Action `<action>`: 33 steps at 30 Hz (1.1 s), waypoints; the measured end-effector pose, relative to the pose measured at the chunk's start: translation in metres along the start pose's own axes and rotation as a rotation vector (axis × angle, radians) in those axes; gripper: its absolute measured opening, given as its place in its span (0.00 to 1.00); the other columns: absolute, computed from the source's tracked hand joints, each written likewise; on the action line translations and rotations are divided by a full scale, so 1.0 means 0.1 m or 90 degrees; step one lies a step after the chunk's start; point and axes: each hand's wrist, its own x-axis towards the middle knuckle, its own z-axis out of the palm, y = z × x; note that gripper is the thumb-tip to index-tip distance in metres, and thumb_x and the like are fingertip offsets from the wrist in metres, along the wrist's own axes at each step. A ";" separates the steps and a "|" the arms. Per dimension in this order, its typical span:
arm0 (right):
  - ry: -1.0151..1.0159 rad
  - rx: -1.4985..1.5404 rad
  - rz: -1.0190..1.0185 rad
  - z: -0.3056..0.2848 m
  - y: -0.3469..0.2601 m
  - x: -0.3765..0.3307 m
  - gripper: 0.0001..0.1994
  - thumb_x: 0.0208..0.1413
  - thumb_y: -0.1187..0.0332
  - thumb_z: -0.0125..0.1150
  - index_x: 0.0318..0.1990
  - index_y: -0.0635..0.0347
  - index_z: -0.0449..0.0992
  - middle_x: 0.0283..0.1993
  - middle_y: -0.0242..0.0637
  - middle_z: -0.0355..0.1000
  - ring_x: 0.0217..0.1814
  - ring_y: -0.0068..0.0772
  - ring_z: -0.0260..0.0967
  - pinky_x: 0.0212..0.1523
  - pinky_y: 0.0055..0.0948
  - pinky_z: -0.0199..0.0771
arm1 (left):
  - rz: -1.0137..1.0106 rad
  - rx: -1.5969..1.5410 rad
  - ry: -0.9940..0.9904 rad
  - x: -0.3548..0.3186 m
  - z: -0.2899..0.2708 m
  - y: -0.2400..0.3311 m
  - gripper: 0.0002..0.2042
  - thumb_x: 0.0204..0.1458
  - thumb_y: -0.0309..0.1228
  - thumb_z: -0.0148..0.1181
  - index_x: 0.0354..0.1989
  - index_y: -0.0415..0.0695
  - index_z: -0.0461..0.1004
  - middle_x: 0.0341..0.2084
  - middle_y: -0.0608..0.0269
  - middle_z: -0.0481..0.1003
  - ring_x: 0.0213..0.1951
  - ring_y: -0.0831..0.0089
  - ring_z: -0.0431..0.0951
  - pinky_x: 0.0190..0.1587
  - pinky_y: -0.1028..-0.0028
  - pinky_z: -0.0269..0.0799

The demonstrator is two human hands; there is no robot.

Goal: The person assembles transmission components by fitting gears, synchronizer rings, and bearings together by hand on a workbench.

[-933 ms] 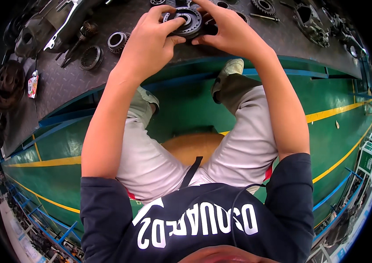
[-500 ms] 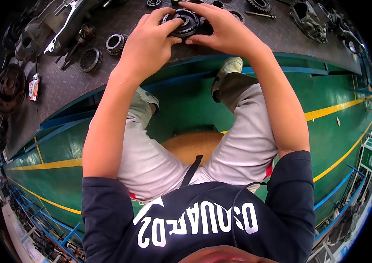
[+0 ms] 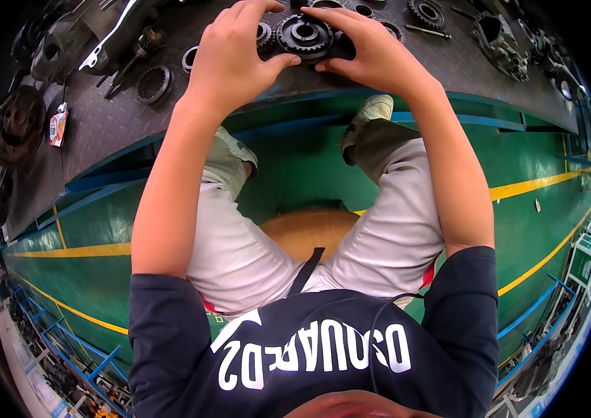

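Note:
On the metal worktop a dark toothed gear [image 3: 304, 33] with a ring-shaped hub lies face up between my hands. My left hand [image 3: 232, 59] arches at its left with thumb and fingers spread; the thumb tip is close to the gear's near rim. Curved around the right side is my right hand [image 3: 372, 45], its thumb by the near rim and a fingertip by the far rim. Another toothed part [image 3: 265, 36] shows partly between my left hand and the gear. The outer fingers of both hands are partly cut off or hidden.
To the left lie a ring gear [image 3: 155, 85], a gear shaft [image 3: 143, 49], a cast housing [image 3: 55, 59] and a rusty round disc [image 3: 18, 125]. At the right are a sprocket-like gear [image 3: 426, 12], a thin rod [image 3: 429, 32] and a metal casing [image 3: 501, 45].
My left fingers have come off the gear's centre and drawn back to the left, uncovering its face. My right hand keeps around its side. The view has shifted slightly.

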 end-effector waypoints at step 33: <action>0.122 0.285 -0.022 0.08 -0.01 0.12 0.53 0.40 0.71 0.82 0.77 0.65 0.58 0.57 0.44 0.79 0.62 0.29 0.75 0.64 0.32 0.75 | 0.123 0.001 -0.003 -0.07 0.17 -0.30 0.20 0.43 0.25 0.77 0.47 0.45 0.82 0.56 0.59 0.80 0.60 0.53 0.77 0.63 0.61 0.74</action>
